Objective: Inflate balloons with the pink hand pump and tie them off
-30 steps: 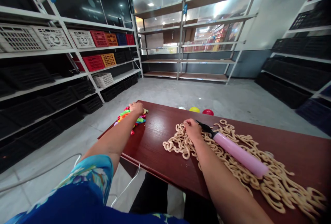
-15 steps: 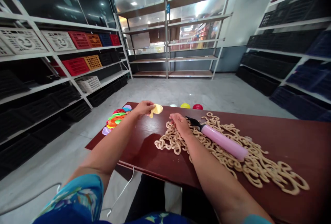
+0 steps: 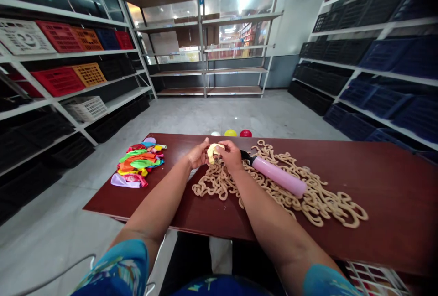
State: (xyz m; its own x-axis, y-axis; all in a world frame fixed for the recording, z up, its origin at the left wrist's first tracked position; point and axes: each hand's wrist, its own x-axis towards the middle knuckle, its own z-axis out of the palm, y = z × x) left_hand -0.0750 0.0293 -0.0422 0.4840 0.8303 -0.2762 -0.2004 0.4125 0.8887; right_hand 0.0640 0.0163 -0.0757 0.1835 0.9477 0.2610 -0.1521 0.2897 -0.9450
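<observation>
Both hands meet above the dark red table (image 3: 376,186), pinching a flat, uninflated pale yellow balloon (image 3: 212,150) between them. My left hand (image 3: 198,153) grips its left side and my right hand (image 3: 230,154) grips its right side. Just right of my right hand lies a pink hand pump (image 3: 278,175) with a black nozzle. It rests on a heap of beige chain-like links (image 3: 308,198) spread over the table. A pile of flat coloured balloons (image 3: 137,164) lies on the table's left end.
Inflated yellow (image 3: 230,132) and red (image 3: 245,133) balloons show past the table's far edge. Shelving with coloured crates (image 3: 58,77) lines the left wall, and dark crates (image 3: 376,54) line the right. Empty metal shelves (image 3: 212,54) stand at the back across bare grey floor.
My left hand took a yellow balloon from the coloured pile and carried it right. My right hand lifted off the beige links and closed on the balloon too. The view turned leftward.
</observation>
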